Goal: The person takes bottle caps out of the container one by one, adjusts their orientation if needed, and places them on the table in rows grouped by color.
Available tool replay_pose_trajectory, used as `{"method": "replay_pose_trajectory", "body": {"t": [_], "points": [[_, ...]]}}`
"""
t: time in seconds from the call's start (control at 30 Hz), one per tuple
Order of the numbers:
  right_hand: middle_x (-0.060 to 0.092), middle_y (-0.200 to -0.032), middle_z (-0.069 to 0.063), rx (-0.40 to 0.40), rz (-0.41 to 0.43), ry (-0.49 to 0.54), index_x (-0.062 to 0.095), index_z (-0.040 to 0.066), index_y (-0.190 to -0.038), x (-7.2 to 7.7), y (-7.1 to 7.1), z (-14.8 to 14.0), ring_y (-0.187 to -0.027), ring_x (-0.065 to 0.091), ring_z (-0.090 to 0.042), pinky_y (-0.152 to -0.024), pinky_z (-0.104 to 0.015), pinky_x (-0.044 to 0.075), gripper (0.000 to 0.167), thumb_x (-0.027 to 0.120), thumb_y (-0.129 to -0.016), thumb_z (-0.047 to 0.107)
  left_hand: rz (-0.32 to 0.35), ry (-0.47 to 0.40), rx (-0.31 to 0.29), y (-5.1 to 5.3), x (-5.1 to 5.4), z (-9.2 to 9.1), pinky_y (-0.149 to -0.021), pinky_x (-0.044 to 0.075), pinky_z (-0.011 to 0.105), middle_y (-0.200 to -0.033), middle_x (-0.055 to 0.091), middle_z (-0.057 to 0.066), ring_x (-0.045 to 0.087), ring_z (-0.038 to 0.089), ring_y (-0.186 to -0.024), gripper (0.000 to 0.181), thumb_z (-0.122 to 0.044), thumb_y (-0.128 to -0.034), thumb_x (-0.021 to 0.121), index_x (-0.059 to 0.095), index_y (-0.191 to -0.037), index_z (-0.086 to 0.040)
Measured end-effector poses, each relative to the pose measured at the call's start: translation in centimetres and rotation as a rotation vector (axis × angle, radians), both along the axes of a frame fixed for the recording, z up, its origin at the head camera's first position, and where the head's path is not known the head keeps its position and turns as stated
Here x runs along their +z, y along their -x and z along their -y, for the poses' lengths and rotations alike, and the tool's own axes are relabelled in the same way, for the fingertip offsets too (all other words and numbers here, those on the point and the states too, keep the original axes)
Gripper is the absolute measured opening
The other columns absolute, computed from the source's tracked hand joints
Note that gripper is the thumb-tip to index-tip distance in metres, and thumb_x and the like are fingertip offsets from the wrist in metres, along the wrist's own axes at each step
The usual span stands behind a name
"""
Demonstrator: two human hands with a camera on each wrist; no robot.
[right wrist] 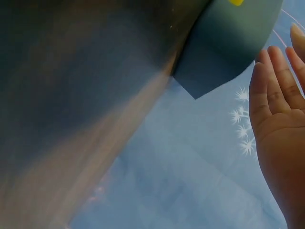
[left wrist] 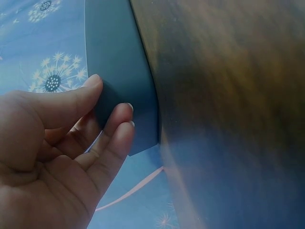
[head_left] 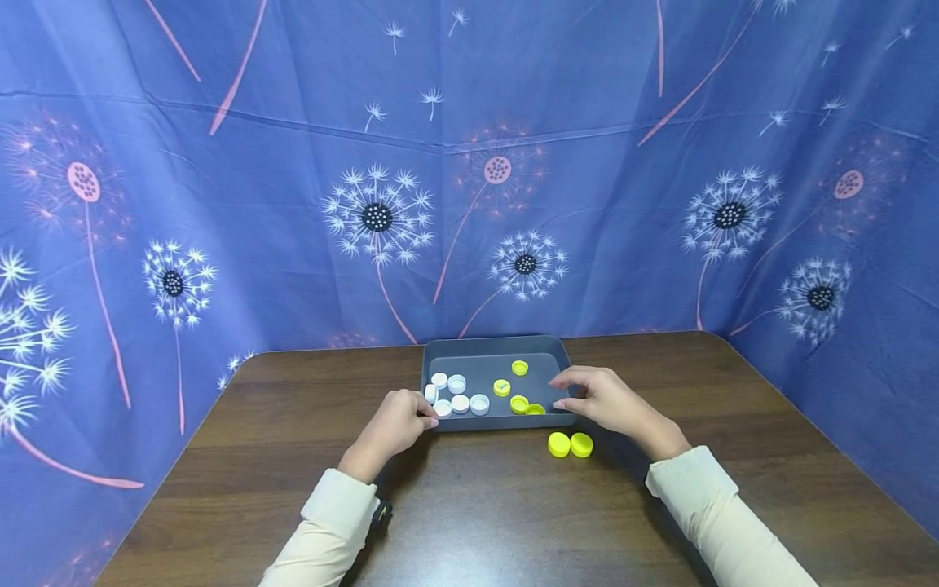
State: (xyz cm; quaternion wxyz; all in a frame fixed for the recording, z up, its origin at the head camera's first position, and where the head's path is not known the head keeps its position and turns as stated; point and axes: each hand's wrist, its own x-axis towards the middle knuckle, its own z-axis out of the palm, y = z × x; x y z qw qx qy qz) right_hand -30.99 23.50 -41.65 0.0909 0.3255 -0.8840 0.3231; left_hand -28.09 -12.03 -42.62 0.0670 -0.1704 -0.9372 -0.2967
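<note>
A dark grey tray (head_left: 469, 346) stands at the back of the table, with several white bottle caps (head_left: 460, 404) in its left half and several yellow bottle caps (head_left: 502, 387) toward its right. At the tray's front left corner, my left hand (head_left: 399, 420) pinches the wall; the left wrist view shows the thumb (left wrist: 93, 82) at the rim and other fingers against the side. My right hand (head_left: 605, 399) hovers at the tray's right edge, thumb and fingers apart, holding nothing. Just below it, two yellow caps (head_left: 559, 444) lie side by side on the table, outside the tray.
The brown wooden table (head_left: 484, 514) reaches back to a blue curtain (head_left: 455, 179) printed with dandelions, which also hangs on both sides. A small dark object (head_left: 382, 512) shows by the left cuff.
</note>
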Motion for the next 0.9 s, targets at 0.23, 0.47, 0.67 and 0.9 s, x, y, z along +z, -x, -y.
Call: {"method": "replay_pose_trajectory", "body": {"t": [0.23,0.47,0.67,0.9], "points": [[0.072,-0.107,-0.01,0.019,0.066,-0.094,0.071,0.001,-0.114,0.0,1.0,0.8,-0.097,0.066,-0.028,-0.079,-0.044,0.055,0.033,0.079,-0.085,0.015,-0.009,0.006,-0.012,0.1,0.0,0.0,-0.071,0.053,0.032,-0.079,0.071,-0.002,0.061,0.011,-0.074,0.009,-0.002,-0.0837,0.076,0.077,-0.076,-0.007],[0.072,-0.105,-0.002,0.028,0.141,-0.178,0.074,0.008,-0.109,-0.5,2.1,1.4,-0.096,0.067,-0.02,-0.082,-0.039,0.056,0.027,0.079,-0.085,0.02,0.007,-0.002,-0.005,0.1,0.0,0.0,-0.07,0.052,0.032,-0.079,0.07,-0.001,0.059,0.011,-0.072,0.009,-0.002,-0.0843,0.076,0.077,-0.077,-0.007],[0.071,-0.099,0.004,0.014,0.131,-0.238,0.076,0.011,-0.104,-0.9,2.9,2.3,-0.089,0.064,-0.013,-0.08,-0.034,0.055,0.024,0.082,-0.083,0.022,0.018,0.002,0.006,0.1,-0.2,0.1,-0.07,0.052,0.032,-0.079,0.07,-0.002,0.058,0.011,-0.072,0.01,-0.002,-0.0846,0.076,0.076,-0.077,-0.008],[0.069,-0.094,0.006,-0.005,0.116,-0.293,0.076,0.012,-0.101,-1.0,3.3,2.9,-0.083,0.061,-0.01,-0.075,-0.03,0.054,0.022,0.083,-0.082,0.021,0.018,-0.005,-0.005,0.2,-0.2,0.2,-0.07,0.052,0.032,-0.079,0.07,-0.002,0.059,0.011,-0.073,0.009,-0.002,-0.0849,0.075,0.077,-0.077,-0.007]]}}
